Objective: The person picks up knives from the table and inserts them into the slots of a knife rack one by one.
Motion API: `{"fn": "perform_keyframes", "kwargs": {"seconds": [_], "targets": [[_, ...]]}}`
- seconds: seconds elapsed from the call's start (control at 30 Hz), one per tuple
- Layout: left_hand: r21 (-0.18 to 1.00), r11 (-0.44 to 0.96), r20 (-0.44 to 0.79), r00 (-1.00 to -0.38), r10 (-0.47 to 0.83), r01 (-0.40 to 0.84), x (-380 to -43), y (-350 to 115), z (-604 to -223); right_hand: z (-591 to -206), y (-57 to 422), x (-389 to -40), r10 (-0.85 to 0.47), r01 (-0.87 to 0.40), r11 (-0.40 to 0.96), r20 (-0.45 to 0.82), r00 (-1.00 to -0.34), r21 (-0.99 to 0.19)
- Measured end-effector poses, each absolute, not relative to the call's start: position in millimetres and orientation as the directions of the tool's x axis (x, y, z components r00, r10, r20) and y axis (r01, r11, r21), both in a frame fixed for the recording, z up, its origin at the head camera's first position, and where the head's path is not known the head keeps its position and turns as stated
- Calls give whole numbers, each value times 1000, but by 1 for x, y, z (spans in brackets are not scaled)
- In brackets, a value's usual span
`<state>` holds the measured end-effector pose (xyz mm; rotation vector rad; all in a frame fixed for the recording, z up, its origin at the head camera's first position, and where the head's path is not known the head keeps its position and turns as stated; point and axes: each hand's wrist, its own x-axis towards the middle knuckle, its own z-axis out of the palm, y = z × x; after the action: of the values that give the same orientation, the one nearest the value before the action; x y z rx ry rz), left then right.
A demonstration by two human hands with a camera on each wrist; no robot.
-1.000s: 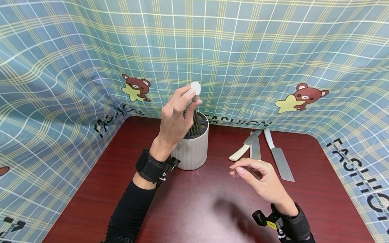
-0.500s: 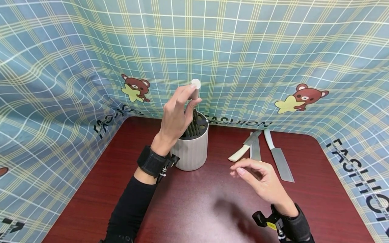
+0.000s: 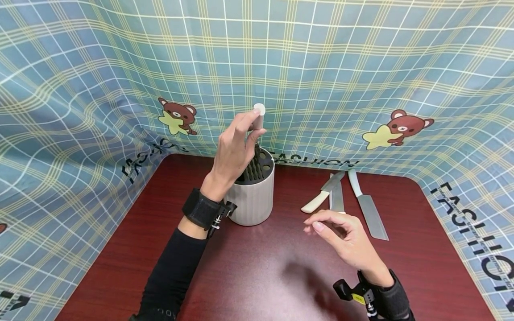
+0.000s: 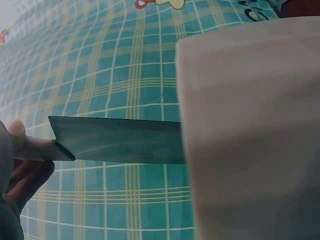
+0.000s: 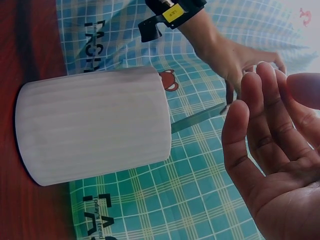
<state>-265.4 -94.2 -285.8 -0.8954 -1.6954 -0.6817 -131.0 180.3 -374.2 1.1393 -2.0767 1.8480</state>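
My left hand [image 3: 233,149] pinches the pale handle of a knife [image 3: 260,121] between thumb and fingers, above a ribbed white knife block [image 3: 252,203]. In the left wrist view the broad blade [image 4: 120,141] shows bare between the handle and the block's rim, its far end hidden inside the block. The block's black slotted top [image 3: 257,174] is partly covered by that hand. My right hand [image 3: 349,240] hovers over the table at the right, fingers loosely bent, holding nothing. Its relaxed fingers [image 5: 272,115] also appear in the right wrist view.
Beyond my right hand lie several knives: one with a cream handle [image 3: 316,203] crossing another blade [image 3: 338,198], and a cleaver [image 3: 372,216] to their right. A plaid cloth [image 3: 321,80] hangs behind and beside the dark red table [image 3: 249,267].
My left hand has risen slightly with the knife, whose handle end now sits a little higher above the block. The right hand has stayed in place.
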Motion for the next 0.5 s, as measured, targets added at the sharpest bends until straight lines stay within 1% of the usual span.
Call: {"fn": "perform_keyframes", "kwargs": {"seconds": [0.27, 0.5], "targets": [[61, 570, 946, -229, 229, 820, -276, -95, -296, -375, 181, -130, -432, -603, -36, 556, -710, -797], [81, 568, 940, -252, 229, 819, -282, -96, -300, -376, 182, -129, -428, -599, -39, 555, -713, -800]]}}
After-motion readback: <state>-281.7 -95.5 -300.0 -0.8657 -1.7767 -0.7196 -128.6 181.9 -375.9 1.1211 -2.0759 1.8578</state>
